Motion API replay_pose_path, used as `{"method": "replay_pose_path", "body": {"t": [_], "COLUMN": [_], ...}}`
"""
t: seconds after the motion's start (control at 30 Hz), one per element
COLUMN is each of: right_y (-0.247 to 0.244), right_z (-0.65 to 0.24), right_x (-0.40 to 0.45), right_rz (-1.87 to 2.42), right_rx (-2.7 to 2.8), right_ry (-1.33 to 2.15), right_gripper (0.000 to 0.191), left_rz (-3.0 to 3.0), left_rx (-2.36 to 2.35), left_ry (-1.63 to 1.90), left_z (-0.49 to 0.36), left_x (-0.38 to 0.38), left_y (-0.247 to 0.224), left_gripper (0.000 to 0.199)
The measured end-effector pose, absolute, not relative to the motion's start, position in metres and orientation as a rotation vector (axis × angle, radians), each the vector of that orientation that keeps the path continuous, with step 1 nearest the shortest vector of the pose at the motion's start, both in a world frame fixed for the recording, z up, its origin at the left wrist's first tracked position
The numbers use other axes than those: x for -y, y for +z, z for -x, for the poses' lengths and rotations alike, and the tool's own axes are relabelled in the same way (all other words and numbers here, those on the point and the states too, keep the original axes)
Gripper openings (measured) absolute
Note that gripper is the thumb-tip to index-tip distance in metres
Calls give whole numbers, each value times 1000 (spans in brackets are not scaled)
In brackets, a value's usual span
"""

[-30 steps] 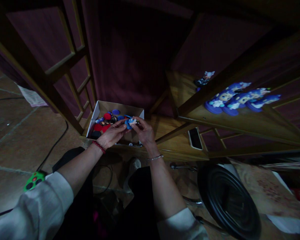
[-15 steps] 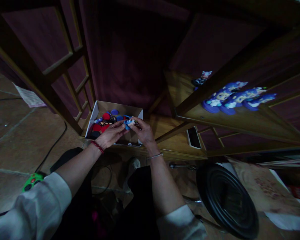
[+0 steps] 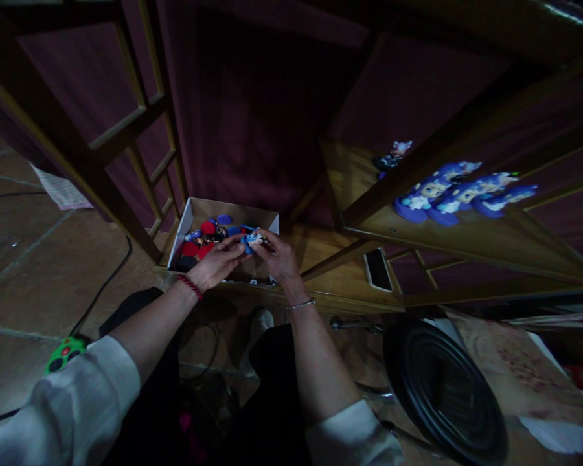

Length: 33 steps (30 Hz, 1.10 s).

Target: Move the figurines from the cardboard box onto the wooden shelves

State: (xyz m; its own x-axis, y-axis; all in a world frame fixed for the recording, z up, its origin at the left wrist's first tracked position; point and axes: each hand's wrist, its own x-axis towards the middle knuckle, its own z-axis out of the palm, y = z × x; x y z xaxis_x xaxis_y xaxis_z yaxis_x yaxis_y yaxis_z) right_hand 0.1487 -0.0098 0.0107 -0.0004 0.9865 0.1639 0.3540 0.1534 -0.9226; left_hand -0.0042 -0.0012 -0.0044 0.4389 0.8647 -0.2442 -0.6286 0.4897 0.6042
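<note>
Over the cardboard box [image 3: 252, 212], both hands meet on a small blue-and-white figurine [image 3: 253, 239]. My left hand [image 3: 222, 262], with a red bead bracelet at the wrist, is closed on its blue base side. My right hand [image 3: 280, 257], wearing a silver bangle, pinches the figurine's upper part from the other side. Inside the box lie red discs [image 3: 207, 228], blue and purple discs [image 3: 224, 219], and more small figurines [image 3: 205, 239]. My fingers partly hide the held figurine and the box's right part.
Several blue-haired figurines on purple bases [image 3: 437, 194] stand on the wooden shelf at right, a darker figurine [image 3: 393, 155] behind them. A phone [image 3: 377, 268] lies on the lower board. A black round stool [image 3: 444, 388] and a green device with a cable [image 3: 65, 353] are below.
Both hands keep hold of the figurine and have barely moved. The whole view has shifted slightly.
</note>
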Motion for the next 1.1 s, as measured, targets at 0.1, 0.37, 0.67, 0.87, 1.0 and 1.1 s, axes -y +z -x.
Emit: {"method": "replay_pose_path", "body": {"t": [0.1,0.37,0.67,0.87,1.0,1.1], "right_y": [10,9,12,9,10,10], "right_z": [-148,-147,-146,-145,-145,-145], "right_x": [10,9,10,9,10,10], "right_rz": [1361,1389,1390,1420,1405,1399], "right_rx": [1510,1504,1502,1485,1509,1527], "right_ry": [847,821,819,789,767,755], "right_gripper": [28,28,27,28,28,27], "left_rz": [-484,-520,-570,-601,-618,-622], "left_rx": [-590,-605,-581,-582,-567,-564], "left_ry": [976,996,1019,1040,1055,1051], "left_z": [4,2,-1,-2,-2,-2], "left_x": [1,2,3,3,3,3], "left_y": [-3,-1,2,1,1,2], "left_gripper": [26,30,33,32,34,34]}}
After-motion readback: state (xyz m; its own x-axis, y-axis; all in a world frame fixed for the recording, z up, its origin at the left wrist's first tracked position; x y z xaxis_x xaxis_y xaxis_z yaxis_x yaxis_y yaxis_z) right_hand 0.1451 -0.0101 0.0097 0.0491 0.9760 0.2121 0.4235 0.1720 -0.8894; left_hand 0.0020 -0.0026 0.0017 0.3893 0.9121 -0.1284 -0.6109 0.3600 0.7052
